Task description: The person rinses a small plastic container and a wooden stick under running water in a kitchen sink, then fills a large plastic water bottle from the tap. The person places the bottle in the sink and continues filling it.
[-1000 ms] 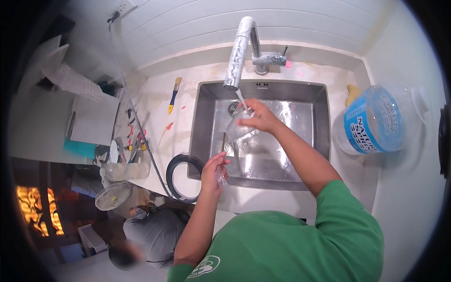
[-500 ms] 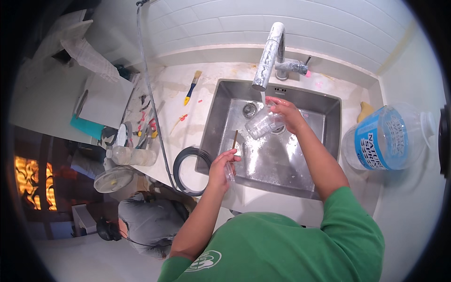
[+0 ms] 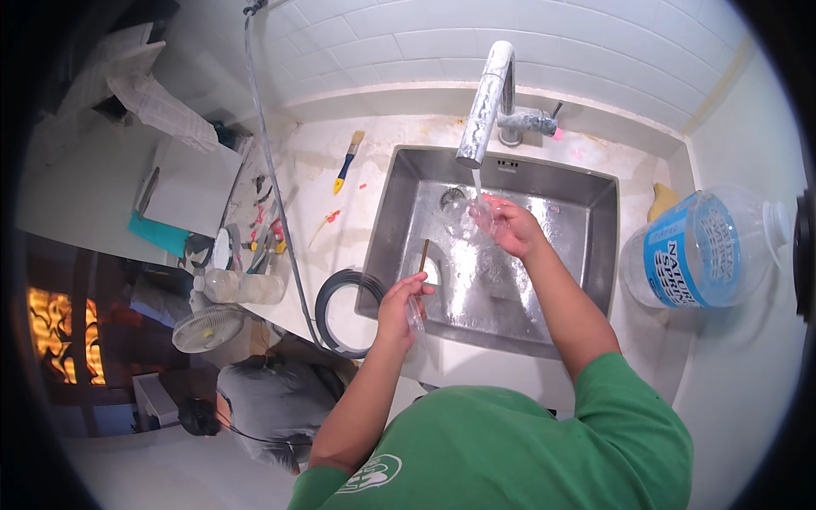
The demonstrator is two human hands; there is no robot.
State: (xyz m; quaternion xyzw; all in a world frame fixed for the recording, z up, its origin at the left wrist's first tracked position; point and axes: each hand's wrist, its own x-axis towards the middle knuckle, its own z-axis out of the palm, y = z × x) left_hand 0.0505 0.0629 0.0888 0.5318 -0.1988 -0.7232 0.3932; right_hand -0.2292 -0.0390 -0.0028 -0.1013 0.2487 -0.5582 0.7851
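My right hand [image 3: 510, 226] holds a clear glass cup [image 3: 469, 221] under the thin stream of water from the paint-spattered tap [image 3: 489, 102], over the steel sink [image 3: 595, 246]. My left hand [image 3: 401, 306] is at the sink's front left edge and grips a thin wooden-handled brush [image 3: 422, 257] together with a small clear item that I cannot make out. Water runs into the cup.
A big clear water jug with a blue label [image 3: 701, 248] lies on the counter at the right. A black ring [image 3: 340, 299] sits left of the sink, a paintbrush [image 3: 348, 161] farther back. Clutter, a cable and jars crowd the left. Another person [image 3: 272, 399] crouches below left.
My right hand has shifted the cup back under the tap's stream. My left hand stays at the sink's front left edge with the brush. The view has shifted slightly.
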